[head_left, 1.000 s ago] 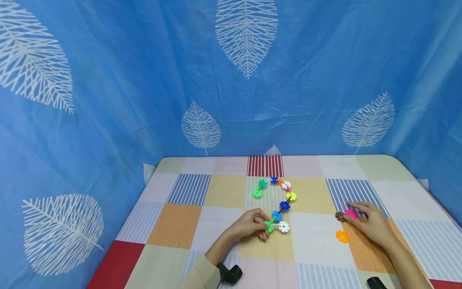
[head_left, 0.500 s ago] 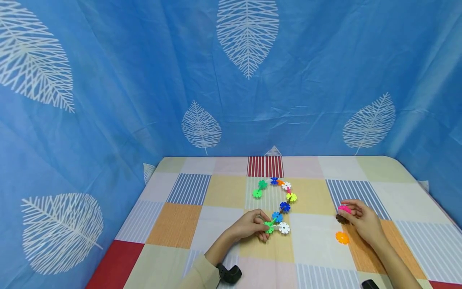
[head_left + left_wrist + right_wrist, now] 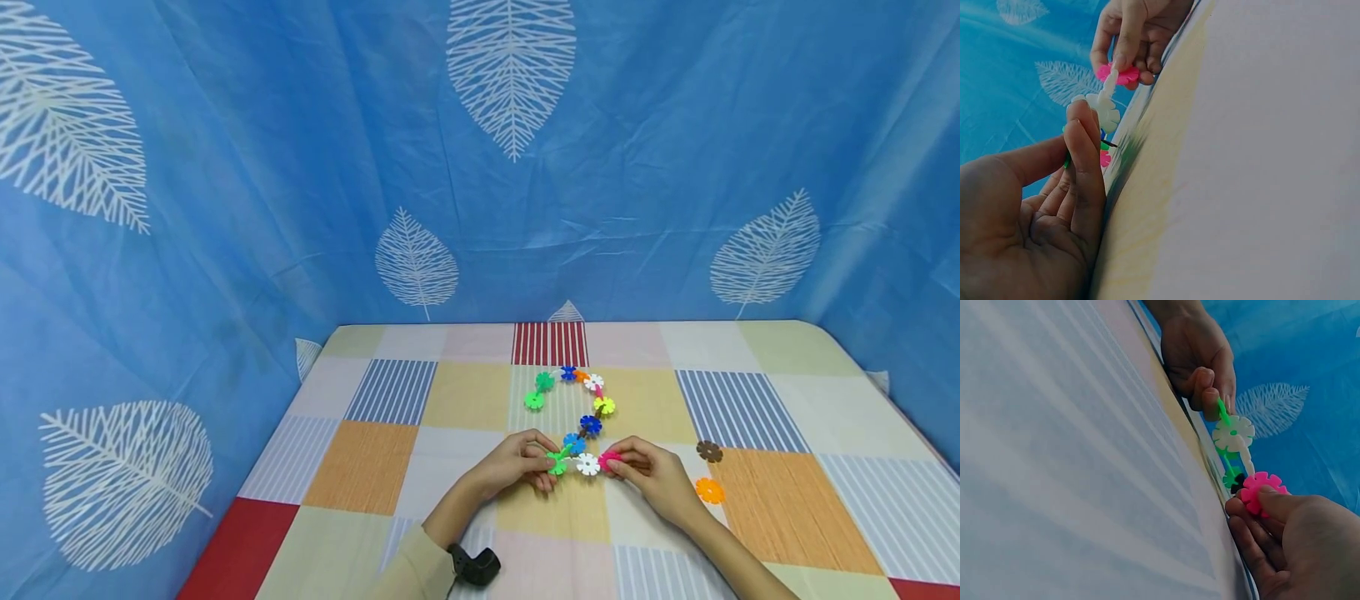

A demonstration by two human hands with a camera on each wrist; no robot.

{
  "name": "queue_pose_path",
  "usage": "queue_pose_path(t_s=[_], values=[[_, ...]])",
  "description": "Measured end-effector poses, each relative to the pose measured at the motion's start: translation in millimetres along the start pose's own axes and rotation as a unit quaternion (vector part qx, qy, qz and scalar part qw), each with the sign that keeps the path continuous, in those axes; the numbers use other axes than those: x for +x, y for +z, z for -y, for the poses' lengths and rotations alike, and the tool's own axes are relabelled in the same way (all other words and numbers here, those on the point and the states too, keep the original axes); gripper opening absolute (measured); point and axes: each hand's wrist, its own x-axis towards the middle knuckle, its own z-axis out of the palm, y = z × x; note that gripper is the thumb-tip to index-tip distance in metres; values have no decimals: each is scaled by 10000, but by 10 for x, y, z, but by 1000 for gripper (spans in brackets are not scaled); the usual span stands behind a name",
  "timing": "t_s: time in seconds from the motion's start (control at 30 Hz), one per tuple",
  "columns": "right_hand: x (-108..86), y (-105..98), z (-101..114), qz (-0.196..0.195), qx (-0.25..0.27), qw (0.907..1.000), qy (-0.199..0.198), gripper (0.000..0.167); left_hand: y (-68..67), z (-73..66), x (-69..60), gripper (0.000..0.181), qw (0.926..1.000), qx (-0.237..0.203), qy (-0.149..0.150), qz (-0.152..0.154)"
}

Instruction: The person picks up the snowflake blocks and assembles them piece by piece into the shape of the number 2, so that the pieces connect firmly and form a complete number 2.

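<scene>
A chain of notched plastic flower discs curves over the cloth like a figure 2, linked edge to edge. At its near end my left hand [image 3: 519, 463] pinches a bright green disc [image 3: 557, 463]. A white disc [image 3: 588, 464] follows to its right. My right hand [image 3: 654, 475] holds a pink disc [image 3: 1264, 493] between thumb and fingers, against the white disc's edge. In the right wrist view the pink disc touches the white one; how deep the notches sit cannot be told. Light blue [image 3: 574, 443], dark blue [image 3: 591, 426] and yellow [image 3: 604, 406] discs lead up the chain.
Two loose discs, one brown [image 3: 708, 452] and one orange [image 3: 710, 491], lie on the patchwork cloth [image 3: 660, 533] right of my right hand. Blue leaf-print curtain [image 3: 637, 167] surrounds the table's back and sides.
My right hand has picked up the pink disc from beside the brown one and carried it left to the white disc. My left hand has stayed almost still on the green disc.
</scene>
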Motion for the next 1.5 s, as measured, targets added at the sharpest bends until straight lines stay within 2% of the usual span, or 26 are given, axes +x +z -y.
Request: queue_pose_path(t_s=[0.1,0.2,0.47,0.73,0.93,1.03,1.13,1.27,1.4,1.5], values=[[-1,9,118,-58,-86,9999,88,9,-14,-3,-4,17,10000,-13,30,55],[1,15,166,-35,-125,9999,-34,9,-22,-11,-7,18,10000,20,32,65],[12,73,-88,-99,136,9992,-353,16,-10,-24,-1,16,9997,217,-41,-43],[32,92,-115,4,173,9990,-423,13,-13,-33,16,15,9993,360,-65,-107],[-4,62,-124,-109,-153,9993,-312,14,-8,-12,21,16,9995,318,-9,-51],[-37,8,-135,-228,-471,9976,-448,15,1,6,15,16,9994,330,6,-45],[-54,-112,-147,-600,-974,9910,-699,22,14,21,4,16,9992,401,38,-3],[-58,-392,-214,-1249,-1706,9741,-808,31,23,35,-2,15,9986,519,103,61],[-100,-714,-311,-1568,-2502,9545,-420,31,19,35,-2,15,9981,602,100,16],[-150,-893,-364,-1402,-2965,9446,95,32,12,35,-3,15,9980,628,65,-13]])
